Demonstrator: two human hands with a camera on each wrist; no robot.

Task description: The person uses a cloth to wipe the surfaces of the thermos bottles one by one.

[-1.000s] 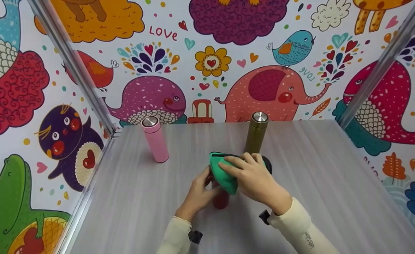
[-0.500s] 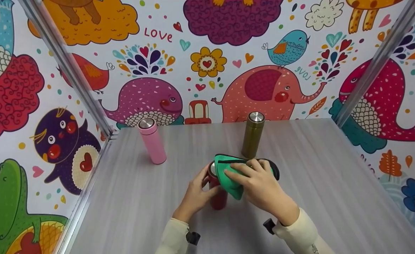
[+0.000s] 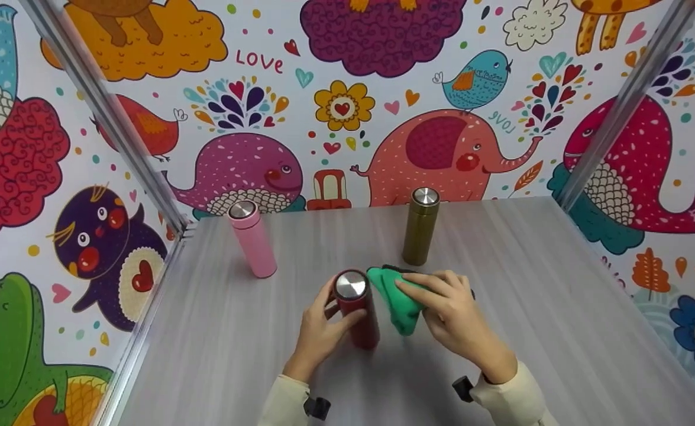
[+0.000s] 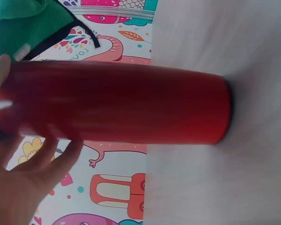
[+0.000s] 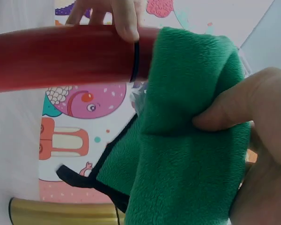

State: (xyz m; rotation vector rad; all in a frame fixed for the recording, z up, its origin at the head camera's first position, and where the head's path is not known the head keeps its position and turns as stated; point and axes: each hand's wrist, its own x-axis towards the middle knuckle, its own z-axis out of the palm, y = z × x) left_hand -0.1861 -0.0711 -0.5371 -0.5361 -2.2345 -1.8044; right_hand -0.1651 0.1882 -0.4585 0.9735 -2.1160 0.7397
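My left hand [image 3: 316, 334] grips a red vacuum flask [image 3: 366, 325] near its top, the thumb across the front and fingers behind. The flask has a shiny steel-topped lid [image 3: 352, 285], and its base meets the table in the left wrist view. My right hand [image 3: 461, 319] pinches a folded green cloth [image 5: 192, 89] with black edging, thumb on the near face. The cloth is just right of the lid in the head view. In the right wrist view it covers the flask's top end; whether they touch, I cannot tell.
A pink flask [image 3: 254, 248] stands upright at the back left of the grey table [image 3: 217, 355]. Behind my right hand stands an olive-gold flask [image 3: 421, 231]. Printed wall panels [image 3: 341, 154] with metal corner posts [image 3: 613, 118] enclose the back and sides.
The green cloth and right hand have moved right, off the red flask's top, uncovering its lid. My left hand keeps its grip. The head view has shifted slightly.
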